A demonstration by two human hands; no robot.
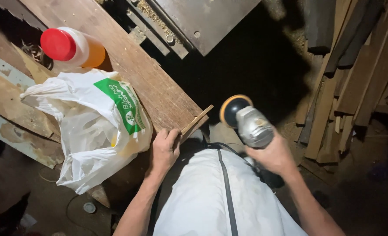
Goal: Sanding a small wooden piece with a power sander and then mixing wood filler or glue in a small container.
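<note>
My left hand (165, 148) pinches a thin wooden strip (197, 119) and holds it against the near corner of a brown wooden board (128, 61). My right hand (273, 155) grips a grey power sander (251, 124) whose round orange-rimmed black pad (232, 108) faces the strip from the right, a short gap away. A black cord (226, 183) runs from the tool down across my white shirt.
A white plastic bag with a green label (95, 126) lies on the bench to the left. Behind it stands a bottle of orange liquid with a red cap (71, 46). Wood planks (347, 83) lean stacked at the right. A metal plate (202, 19) sits at the top.
</note>
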